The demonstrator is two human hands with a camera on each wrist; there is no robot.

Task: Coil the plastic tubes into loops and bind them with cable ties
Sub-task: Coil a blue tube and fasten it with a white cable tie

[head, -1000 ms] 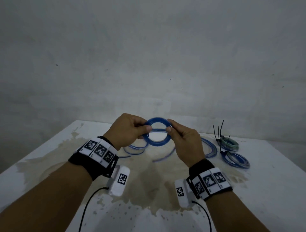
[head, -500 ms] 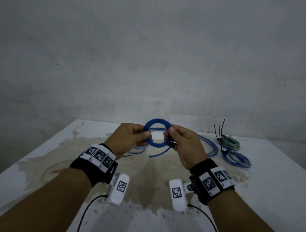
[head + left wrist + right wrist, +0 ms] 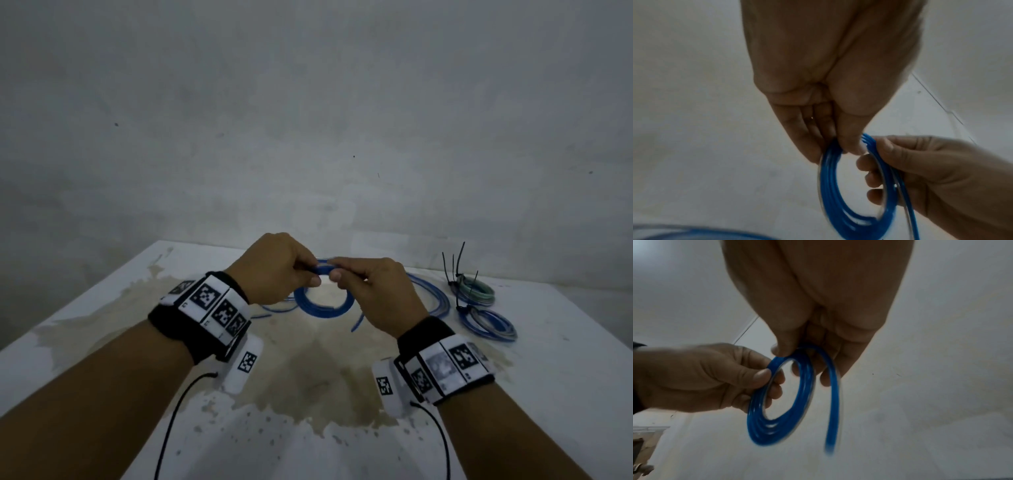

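A blue plastic tube wound into a small coil hangs in the air above the stained table. My left hand pinches the top of the coil between thumb and fingers. Close beside it, my right hand pinches the same top part of the coil. The tube's free end hangs loose below my right hand, and shows as a short tail in the head view.
Two bound coils, a greenish one and a blue one, lie at the right with black cable ties sticking up. Loose blue tubes lie on the table behind my hands. A grey wall stands behind the table.
Both hands have come together at the top of the coil. The coil has tipped from facing me upright to hanging lower and flatter, and the tube's tail has been drawn up.
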